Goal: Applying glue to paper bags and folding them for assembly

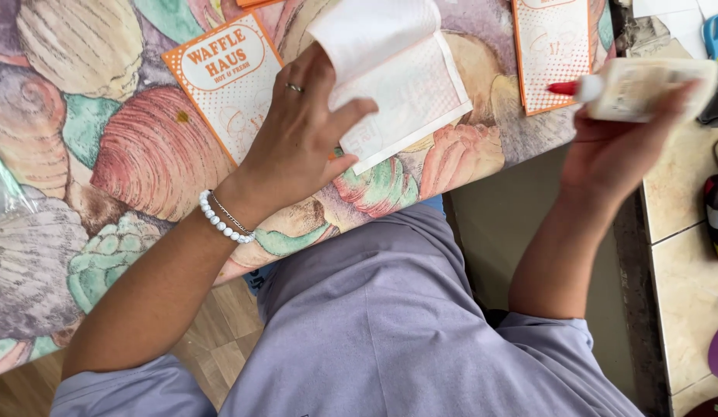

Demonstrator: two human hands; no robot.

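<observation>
Left hand: your left hand (297, 139) lies flat on the table, fingers spread apart, with the fingertips pinning the near edge of the folded white paper (397, 77). It clamps nothing; it presses down, which reads as a way to keep the sheet from sliding.

Folded white paper: it sits near the middle of the table's far side, its upper flap lifted and curled back over your fingers (so the dotted inner face lies open to view).

Right hand: your right hand (614, 147) is raised off the table to the right, fingers closed around the glue bottle (645, 89). The grip is from below and behind, which leaves the nozzle free.

Glue bottle: a white bottle with a red tip, held roughly level, tip pointing left toward the paper but well apart from it.

Orange-bordered card: one card (228, 85) lies just beside your left hand, partly under the wrist side of it, face up.

Second card: another orange-bordered card (552, 50) lies flat at the far right of the table, just beyond the bottle's tip.

Table cover: the seashell-patterned cloth (104, 154) carries all the paper pieces.

Wrist: a white bead bracelet (220, 220) and a ring on the left hand.

Side counter: a tiled counter (675, 232) at your right, blue-handled scissors (714, 35) at its far end.
</observation>
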